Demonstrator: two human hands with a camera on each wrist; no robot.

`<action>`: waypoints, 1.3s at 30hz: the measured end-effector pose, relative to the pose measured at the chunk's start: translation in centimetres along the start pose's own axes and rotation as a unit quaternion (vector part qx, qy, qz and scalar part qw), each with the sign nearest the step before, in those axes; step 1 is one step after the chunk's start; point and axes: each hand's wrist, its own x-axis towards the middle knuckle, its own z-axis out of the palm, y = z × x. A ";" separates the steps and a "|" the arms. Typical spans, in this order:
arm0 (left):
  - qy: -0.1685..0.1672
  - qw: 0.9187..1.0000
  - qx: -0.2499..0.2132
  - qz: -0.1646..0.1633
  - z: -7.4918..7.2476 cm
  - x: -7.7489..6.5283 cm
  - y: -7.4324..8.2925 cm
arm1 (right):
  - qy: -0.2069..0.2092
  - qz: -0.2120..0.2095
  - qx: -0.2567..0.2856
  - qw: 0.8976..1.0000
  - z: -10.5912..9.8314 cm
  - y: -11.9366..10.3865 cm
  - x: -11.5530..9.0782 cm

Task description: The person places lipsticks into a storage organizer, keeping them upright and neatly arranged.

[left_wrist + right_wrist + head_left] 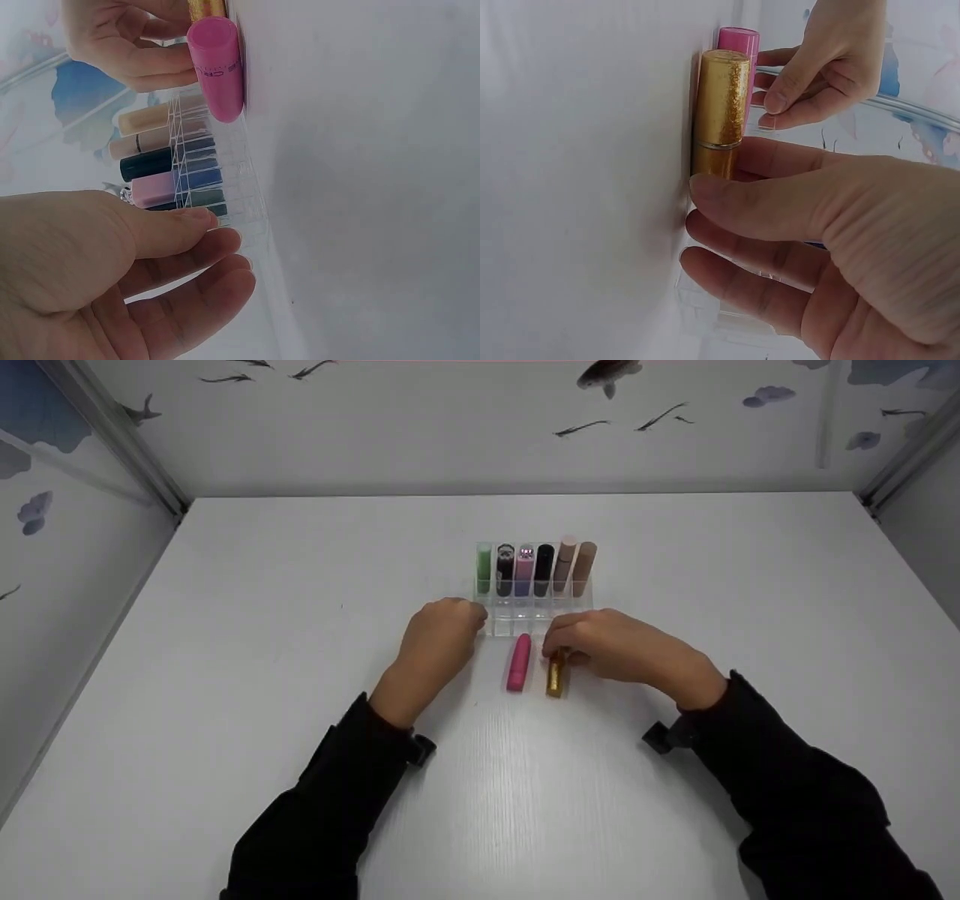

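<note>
A clear lipstick holder (532, 611) stands on the table, several lipstick tubes upright in its back row. My left hand (442, 637) is at its left front corner, where thumb and forefinger pinch the clear edge; the other fingers curve loosely in the left wrist view. In front of the holder lies a pink lipstick tube (519, 664), apart from both hands. To its right lies a gold lipstick tube (724, 101) with a shiny band. My right hand (611, 641) has thumb and forefinger around the end of the gold tube nearer the holder. That end is partly hidden.
The upright tubes include a green one (484, 566), a black one (544, 570) and a tan one (584, 566). White panels with fish pictures wall the table (285, 585) at the back and sides.
</note>
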 end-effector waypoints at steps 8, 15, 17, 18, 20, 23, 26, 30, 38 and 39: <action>0.002 1.000 -0.011 0.005 0.0 0.0 -0.1 | -0.011 -0.005 0.000 1.000 0.1 0.1 0.0; 0.016 1.000 -0.010 0.020 0.0 -0.1 -0.2 | -0.004 -0.023 -0.003 1.000 0.1 0.3 0.0; 0.019 1.000 -0.007 0.022 0.1 -0.2 -0.2 | -0.001 -0.027 0.000 1.000 0.2 0.4 0.0; 0.021 0.999 -0.005 0.023 0.1 -0.2 -0.2 | -0.001 -0.028 0.000 1.000 0.2 0.4 -0.1; 0.019 1.000 -0.004 0.022 0.1 -0.1 -0.2 | -0.003 -0.027 0.001 1.000 0.2 0.5 -0.1; 0.014 1.000 -0.005 0.021 0.0 -0.2 -0.2 | -0.006 -0.026 0.000 1.000 -0.2 0.6 -0.4; 0.006 1.000 -0.016 0.014 -0.3 -0.2 -0.2 | 0.002 -0.020 -0.005 1.000 -0.8 0.6 -0.7; 0.014 0.999 -0.035 0.007 -0.9 -0.5 0.1 | 0.037 -0.017 -0.020 0.999 -1.8 0.3 -1.0; 0.027 0.993 -0.105 0.047 -2.3 -0.9 1.4 | 0.115 0.012 -0.058 0.992 -2.9 -0.2 -1.4; 0.025 0.991 -0.118 0.053 -2.4 -1.0 1.6 | 0.121 0.015 -0.062 0.991 -2.9 -0.2 -1.4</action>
